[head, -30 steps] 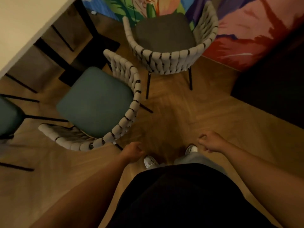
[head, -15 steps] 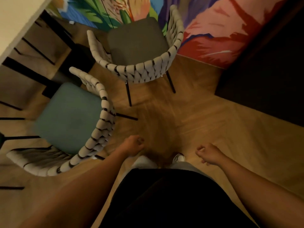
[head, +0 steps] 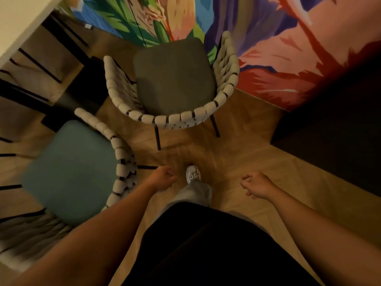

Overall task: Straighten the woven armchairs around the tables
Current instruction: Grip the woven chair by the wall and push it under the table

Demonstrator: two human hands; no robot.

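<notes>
Floor (head: 257, 153) lay beneath the left hand (head: 164, 177) and right hand (head: 256, 185), both loosely curled, empty, well apart; the left hung just beside the teal armchair (head: 68, 172), the grey armchair (head: 175, 79) ahead.

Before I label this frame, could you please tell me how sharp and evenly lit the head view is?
Head view: dim, warm light; the teal-cushioned woven armchair at left is motion-blurred, the grey-cushioned woven armchair sharper; the wide lens bends the edges; the right side is in shadow.

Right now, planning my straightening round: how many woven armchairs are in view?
2: a grey-seated armchair by the mural, a teal-seated armchair nearer, at left. More may be hidden.
</notes>
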